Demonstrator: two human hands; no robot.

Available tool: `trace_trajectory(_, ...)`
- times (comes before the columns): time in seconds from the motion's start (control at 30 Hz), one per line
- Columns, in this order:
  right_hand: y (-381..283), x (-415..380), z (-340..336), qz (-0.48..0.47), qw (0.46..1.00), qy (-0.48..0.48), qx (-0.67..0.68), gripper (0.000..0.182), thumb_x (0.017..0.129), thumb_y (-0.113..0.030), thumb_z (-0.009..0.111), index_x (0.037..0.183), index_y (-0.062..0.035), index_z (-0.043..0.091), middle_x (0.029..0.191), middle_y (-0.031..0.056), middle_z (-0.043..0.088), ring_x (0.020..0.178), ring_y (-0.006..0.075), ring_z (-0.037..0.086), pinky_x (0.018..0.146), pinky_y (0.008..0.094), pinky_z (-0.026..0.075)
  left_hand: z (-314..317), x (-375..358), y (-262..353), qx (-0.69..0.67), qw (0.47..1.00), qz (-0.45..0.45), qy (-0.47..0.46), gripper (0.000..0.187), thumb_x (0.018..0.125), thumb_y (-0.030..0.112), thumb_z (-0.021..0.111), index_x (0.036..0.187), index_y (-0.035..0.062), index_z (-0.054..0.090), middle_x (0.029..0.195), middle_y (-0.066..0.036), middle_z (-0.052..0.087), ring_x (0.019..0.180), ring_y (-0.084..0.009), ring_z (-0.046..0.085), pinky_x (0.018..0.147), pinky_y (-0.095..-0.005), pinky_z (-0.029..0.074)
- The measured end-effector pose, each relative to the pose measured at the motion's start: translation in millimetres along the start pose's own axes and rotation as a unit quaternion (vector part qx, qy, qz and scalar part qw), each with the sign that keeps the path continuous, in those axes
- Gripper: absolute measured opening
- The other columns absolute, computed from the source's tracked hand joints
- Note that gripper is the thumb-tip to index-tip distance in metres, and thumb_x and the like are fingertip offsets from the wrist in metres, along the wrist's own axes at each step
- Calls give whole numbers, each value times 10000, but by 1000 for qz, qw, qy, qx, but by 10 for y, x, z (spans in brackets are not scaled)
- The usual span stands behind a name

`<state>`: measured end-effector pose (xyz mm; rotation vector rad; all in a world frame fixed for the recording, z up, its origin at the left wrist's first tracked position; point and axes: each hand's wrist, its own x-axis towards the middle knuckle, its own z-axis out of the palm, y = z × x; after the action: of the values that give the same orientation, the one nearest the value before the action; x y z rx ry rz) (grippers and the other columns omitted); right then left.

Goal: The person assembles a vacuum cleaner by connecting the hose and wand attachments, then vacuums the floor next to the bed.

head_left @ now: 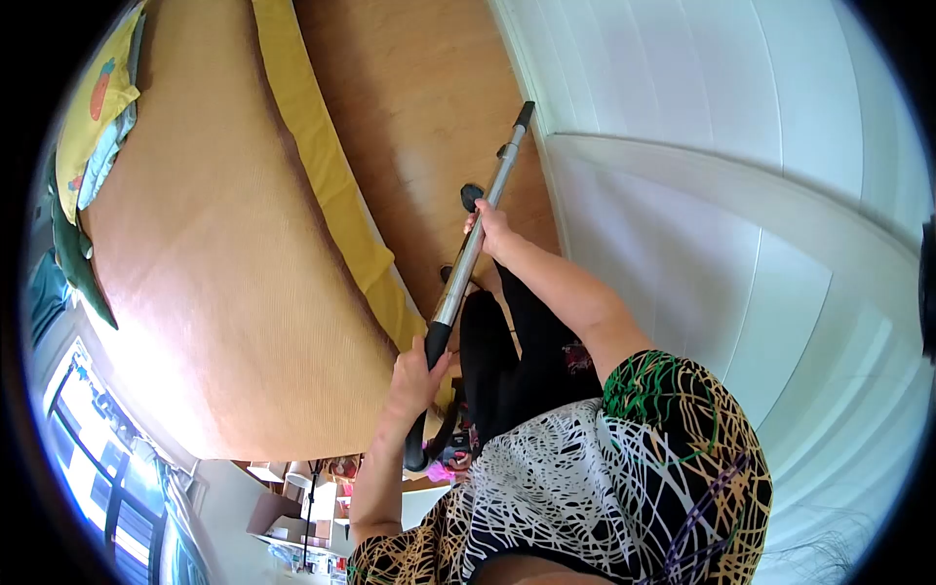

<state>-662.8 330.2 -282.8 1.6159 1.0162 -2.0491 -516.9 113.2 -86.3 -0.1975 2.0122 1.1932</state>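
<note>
A silver vacuum cleaner tube [458,281] runs slantwise across the middle of the view. My left hand [416,378] is wrapped round its black handle [438,337], from which a dark curved part leads down beside my body. Further along, my right hand [490,230] grips the metal tube. The narrow black nozzle [526,114] at the far end is close to the bottom of the white panelled surface; whether it touches cannot be made out. My dark-shod foot [472,197] shows beside the tube.
White panels [673,210] rise on the right. A bed with a tan mat [234,244] and a yellow side cloth [322,161] fills the left, with pillows [97,107] on it. Wooden floor [409,88] lies between. Shelves with items [317,512] and a window [107,478] appear lower left.
</note>
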Motion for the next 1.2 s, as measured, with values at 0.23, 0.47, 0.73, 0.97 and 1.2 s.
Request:
trace_trajectory(0.23, 49, 10, -123, -38, 999, 26, -5, 216, 825, -205, 519, 817, -30, 393, 581, 97, 420, 467, 214, 441, 433, 348, 410, -28, 88, -38, 19, 1000, 9, -18, 347, 765, 251, 620, 868, -29, 441, 698, -267, 552, 706, -431, 548, 596, -472, 440)
trace_trajectory(0.47, -114, 72, -153, -16, 999, -25, 23, 165, 845, -156, 487, 915, -81, 357, 592, 108, 410, 464, 221, 442, 416, 364, 412, 37, 150, 64, 25, 999, -9, -22, 352, 760, 253, 625, 871, -28, 444, 701, -266, 553, 706, -426, 552, 602, -469, 445)
trace_trajectory(0.73, 350, -40, 27, 16, 999, 15, -44, 195, 833, -178, 495, 799, -16, 392, 567, 119, 430, 469, 236, 451, 432, 363, 422, 143, -134, -368, -67, 996, -55, -11, 328, 782, 248, 597, 831, -26, 423, 653, -263, 544, 656, -434, 544, 544, -473, 424)
trace_trajectory(0.97, 783, -193, -90, 81, 995, -20, -54, 171, 804, -131, 540, 835, -43, 396, 555, 103, 437, 467, 217, 449, 421, 352, 401, 530, -694, -540, -12, 995, -88, 39, 308, 792, 229, 579, 871, -19, 413, 651, -274, 537, 655, -447, 532, 534, -479, 416)
trace_trajectory(1.2, 673, -275, -46, 101, 991, -38, -79, 222, 779, -165, 605, 767, -50, 416, 560, 111, 471, 470, 231, 485, 417, 350, 406, 1130, -998, -851, 8, 990, -53, 133, 374, 780, 193, 581, 1015, -36, 400, 734, -263, 544, 654, -426, 546, 549, -462, 447)
